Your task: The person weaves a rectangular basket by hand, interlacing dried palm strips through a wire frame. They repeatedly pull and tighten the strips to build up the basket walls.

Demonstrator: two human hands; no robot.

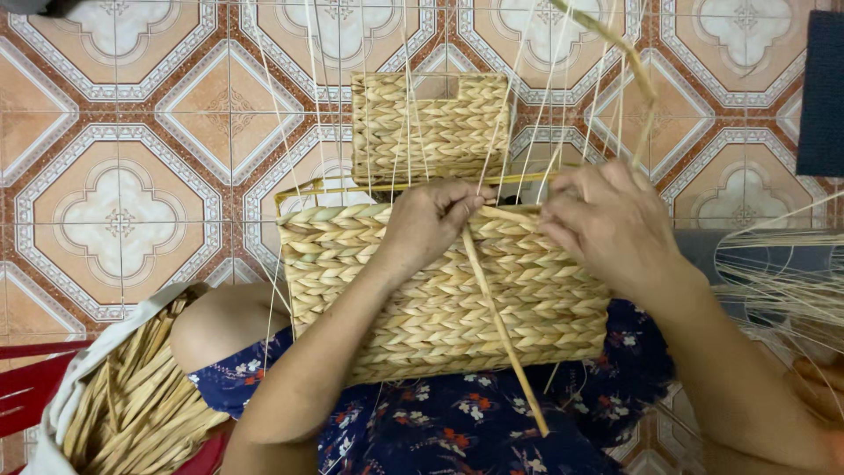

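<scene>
A woven straw basket (413, 290) rests on my lap, its near wall braided and thin upright strands rising from its rim. My left hand (426, 220) is closed at the top edge, pinching a flat straw strip (501, 325) that slants down across the near wall. My right hand (607, 224) grips a straw strand (637, 84) at the rim, just right of the left hand; that strand runs up and away. The basket's far wall (431, 123) shows behind the hands.
A bag of loose straw strips (132, 396) sits at lower left beside my knee. A bundle of thin pale fibres (782, 281) lies at right. A dark mat (822, 92) is at upper right. Patterned floor tiles (123, 176) spread around.
</scene>
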